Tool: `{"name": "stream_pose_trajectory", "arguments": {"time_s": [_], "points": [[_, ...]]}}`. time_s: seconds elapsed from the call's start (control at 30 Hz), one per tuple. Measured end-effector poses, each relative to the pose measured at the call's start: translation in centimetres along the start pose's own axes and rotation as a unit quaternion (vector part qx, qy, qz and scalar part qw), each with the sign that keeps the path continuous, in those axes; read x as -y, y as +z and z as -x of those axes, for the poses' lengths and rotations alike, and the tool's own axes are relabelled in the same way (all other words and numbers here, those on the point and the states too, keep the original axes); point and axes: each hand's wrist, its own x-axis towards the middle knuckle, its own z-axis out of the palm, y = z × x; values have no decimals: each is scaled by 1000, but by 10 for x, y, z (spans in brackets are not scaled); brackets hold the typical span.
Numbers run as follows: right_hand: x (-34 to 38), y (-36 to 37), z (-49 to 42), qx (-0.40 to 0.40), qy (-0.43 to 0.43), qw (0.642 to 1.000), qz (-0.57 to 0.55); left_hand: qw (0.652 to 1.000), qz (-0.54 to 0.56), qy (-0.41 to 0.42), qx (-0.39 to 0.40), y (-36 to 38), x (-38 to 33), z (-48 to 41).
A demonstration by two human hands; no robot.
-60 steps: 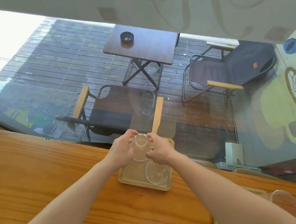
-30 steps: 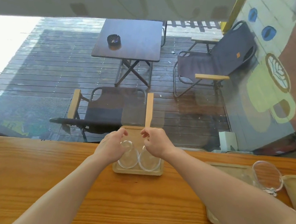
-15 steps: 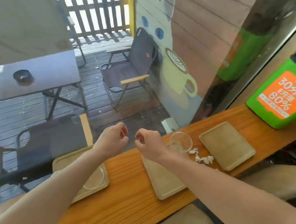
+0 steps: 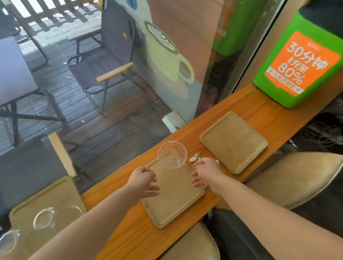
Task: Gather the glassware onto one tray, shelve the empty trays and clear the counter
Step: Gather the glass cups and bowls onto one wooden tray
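Two bare hands, left hand and right hand, hover open and empty at either side of the middle tan wooden tray; its clear glass cup stands at the far edge, just beyond both, roughly equidistant.

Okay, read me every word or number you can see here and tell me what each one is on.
"30分钟" on the orange label of the green box at the counter's far right.
"80%" on the same label.
The lines between and below them are too blurred to read.
Trays, glasses, the cup mural outside: no text.
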Motion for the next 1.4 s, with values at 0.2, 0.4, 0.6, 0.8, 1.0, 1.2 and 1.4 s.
{"name": "stream_pose_trajectory", "arguments": {"time_s": [0.2,0.4,0.6,0.8,1.0,1.2,1.4], "points": [[6,1,-40,69,-101,989,80,999,1,40,0,12,-6,-28],[11,12,-56,122,-187,965,134,994,-23,109,-4,22,-6,-33],[29,11,-40,130,-231,945,191,991,-34,126,16,-1,-8,-12],[63,34,0,170,-252,935,183,989,23,146,21,-55,-10,28],[104,82,42,262,-252,924,120,982,102,155,15,-131,-4,67],[146,140,79,381,-150,912,12,965,223,136,7,-211,16,96],[169,195,107,369,-82,926,-5,951,276,136,7,-264,41,103]]}}
